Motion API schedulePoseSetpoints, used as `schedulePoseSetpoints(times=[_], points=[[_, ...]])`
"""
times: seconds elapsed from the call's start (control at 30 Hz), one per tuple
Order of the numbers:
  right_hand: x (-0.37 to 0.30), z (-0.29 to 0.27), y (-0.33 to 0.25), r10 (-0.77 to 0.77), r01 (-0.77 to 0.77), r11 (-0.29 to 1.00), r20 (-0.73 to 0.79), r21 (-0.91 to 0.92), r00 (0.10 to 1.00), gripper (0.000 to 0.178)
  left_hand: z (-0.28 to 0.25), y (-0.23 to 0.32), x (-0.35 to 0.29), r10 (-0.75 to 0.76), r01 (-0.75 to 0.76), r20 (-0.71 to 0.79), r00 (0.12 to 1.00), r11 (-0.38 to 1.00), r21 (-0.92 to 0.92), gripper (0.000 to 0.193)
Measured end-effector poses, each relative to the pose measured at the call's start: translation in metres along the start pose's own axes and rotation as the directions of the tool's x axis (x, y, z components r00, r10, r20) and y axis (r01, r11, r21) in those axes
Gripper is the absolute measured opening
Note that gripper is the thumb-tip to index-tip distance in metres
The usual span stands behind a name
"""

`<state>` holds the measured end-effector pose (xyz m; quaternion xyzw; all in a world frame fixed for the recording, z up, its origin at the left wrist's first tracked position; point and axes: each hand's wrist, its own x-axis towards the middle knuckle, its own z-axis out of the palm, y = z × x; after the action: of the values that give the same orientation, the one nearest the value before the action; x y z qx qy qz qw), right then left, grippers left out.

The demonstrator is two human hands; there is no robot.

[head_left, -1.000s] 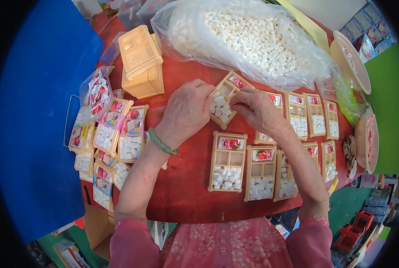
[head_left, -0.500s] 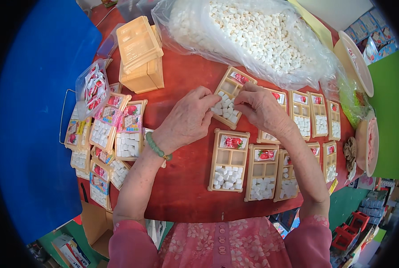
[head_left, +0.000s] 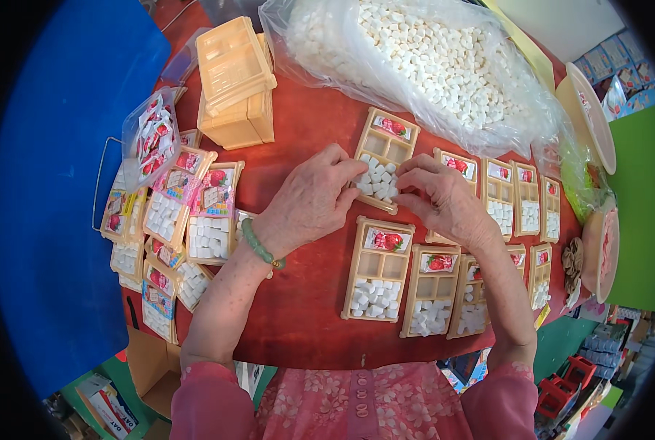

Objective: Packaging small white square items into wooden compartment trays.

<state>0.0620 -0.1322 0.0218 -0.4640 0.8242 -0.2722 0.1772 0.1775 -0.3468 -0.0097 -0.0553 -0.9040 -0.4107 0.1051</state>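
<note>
Marshmallows [head_left: 377, 178] could be spilled from the tray [head_left: 399, 151], placed at one-thirty from view centre, if its rim is pressed unevenly. At the tray's eight o'clock, the left hand [head_left: 313, 194] is applied, grip parted at the rim; at four o'clock, the right hand's grip [head_left: 444, 198] is slightly parted, contact indeterminable.

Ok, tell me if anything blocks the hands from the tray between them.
Nothing visible does. The left hand is at the left side of the tray, the right hand at its right, both close by its marshmallows. The plastic bag lies beyond the tray, not in between.
</note>
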Motion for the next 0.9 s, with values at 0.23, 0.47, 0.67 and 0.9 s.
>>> schedulePoseSetpoints(times=[0.23, 0.47, 0.67, 0.9], points=[[-0.001, -0.002, -0.002, -0.055, 0.054, 0.998, -0.043, -0.01, 0.998, 0.014, -0.003, -0.001, 0.0, -0.079, 0.081, 0.022, 0.997, 0.995, -0.065, 0.033], [-0.001, 0.002, 0.003, -0.05, 0.049, 0.999, -0.093, -0.007, 0.994, 0.012, -0.008, 0.003, 0.004, -0.147, 0.156, 0.077, 0.986, 0.979, -0.128, 0.043], [-0.005, -0.002, -0.002, -0.022, 0.022, 1.0, -0.029, -0.009, 0.999, 0.012, 0.003, -0.009, 0.0, -0.062, 0.062, -0.001, 0.998, 0.994, -0.093, 0.044], [-0.005, -0.001, -0.004, -0.085, 0.085, 0.996, -0.02, -0.027, 0.996, 0.011, 0.003, -0.007, 0.001, -0.087, 0.087, -0.001, 0.996, 0.992, -0.096, 0.042]])
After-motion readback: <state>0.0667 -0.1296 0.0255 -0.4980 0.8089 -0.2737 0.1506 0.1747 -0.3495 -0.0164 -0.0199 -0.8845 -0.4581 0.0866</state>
